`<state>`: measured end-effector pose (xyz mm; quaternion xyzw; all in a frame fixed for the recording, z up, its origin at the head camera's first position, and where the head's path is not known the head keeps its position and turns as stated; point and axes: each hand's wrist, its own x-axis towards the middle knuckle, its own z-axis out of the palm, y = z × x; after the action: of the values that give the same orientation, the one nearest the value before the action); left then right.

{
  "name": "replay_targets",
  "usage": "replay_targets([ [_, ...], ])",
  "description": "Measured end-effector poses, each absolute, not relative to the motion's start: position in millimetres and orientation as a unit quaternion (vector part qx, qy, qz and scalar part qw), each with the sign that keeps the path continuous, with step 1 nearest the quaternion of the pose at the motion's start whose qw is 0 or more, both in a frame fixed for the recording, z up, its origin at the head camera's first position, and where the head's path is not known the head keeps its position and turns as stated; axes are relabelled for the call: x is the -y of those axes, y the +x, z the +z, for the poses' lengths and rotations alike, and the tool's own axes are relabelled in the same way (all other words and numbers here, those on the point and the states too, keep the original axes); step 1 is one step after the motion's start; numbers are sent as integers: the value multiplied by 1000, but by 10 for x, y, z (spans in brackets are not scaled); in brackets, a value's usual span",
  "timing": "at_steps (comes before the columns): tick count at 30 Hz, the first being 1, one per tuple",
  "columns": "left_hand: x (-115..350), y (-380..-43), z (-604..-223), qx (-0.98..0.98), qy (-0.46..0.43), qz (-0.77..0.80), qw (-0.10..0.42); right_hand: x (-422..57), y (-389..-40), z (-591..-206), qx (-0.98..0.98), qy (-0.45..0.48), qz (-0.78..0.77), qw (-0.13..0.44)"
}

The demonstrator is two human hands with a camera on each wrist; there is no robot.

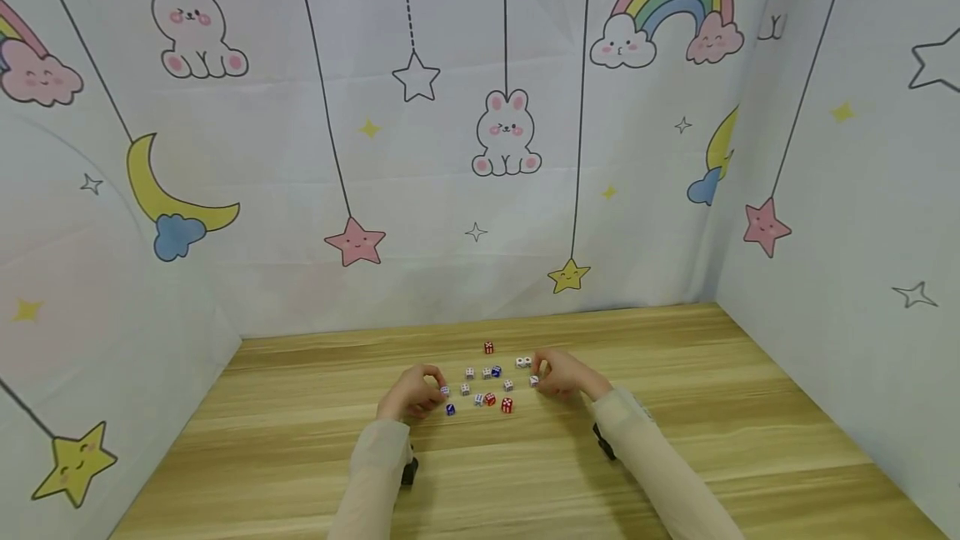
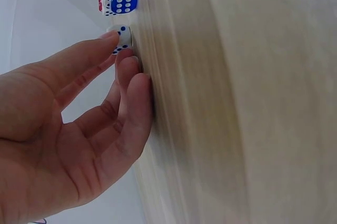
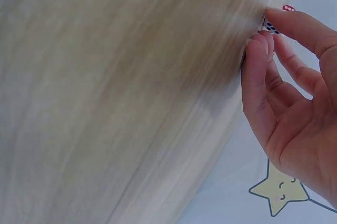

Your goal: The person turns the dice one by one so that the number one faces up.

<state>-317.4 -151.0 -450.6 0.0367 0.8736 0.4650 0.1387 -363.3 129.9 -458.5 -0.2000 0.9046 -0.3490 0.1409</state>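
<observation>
My left hand (image 1: 411, 394) pinches a small white die (image 1: 445, 391) between thumb and fingertips at the left side of a group of dice. In the left wrist view, blue dots show on that white die (image 2: 124, 35) beside the thumb tip. Close to it sits a blue die (image 1: 450, 410) with white dots. Across the group, my right hand (image 1: 566, 375) pinches another white die (image 1: 534, 381) at the tabletop. Its dotted face (image 3: 271, 27) shows between thumb and fingers in the right wrist view, the rest hidden. Two white dice (image 1: 523, 362) stand side by side just behind the right fingertips.
Between the hands lie several white dice (image 1: 465, 389), a second blue die (image 1: 497, 372) and red dice (image 1: 507, 405). Farther back, one red die (image 1: 489, 347) stands apart. The wooden table (image 1: 300, 440) meets cloth walls (image 1: 435, 290) printed with rabbits and stars at the back and sides.
</observation>
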Motion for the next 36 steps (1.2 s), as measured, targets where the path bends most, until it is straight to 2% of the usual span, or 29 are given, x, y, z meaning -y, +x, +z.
replay_targets([
  [19,1521,-3186,-4502,-871,32,470,142,-1328,-3643,-4560,-905,-199,-345,150],
  [26,1571,-3250,-4564,-865,64,477,144,-1311,-3676,-4594,-906,-200,-343,143],
  [36,1498,-3160,-4476,-876,32,461,139,-1298,-3673,-4608,-909,-207,-336,132],
])
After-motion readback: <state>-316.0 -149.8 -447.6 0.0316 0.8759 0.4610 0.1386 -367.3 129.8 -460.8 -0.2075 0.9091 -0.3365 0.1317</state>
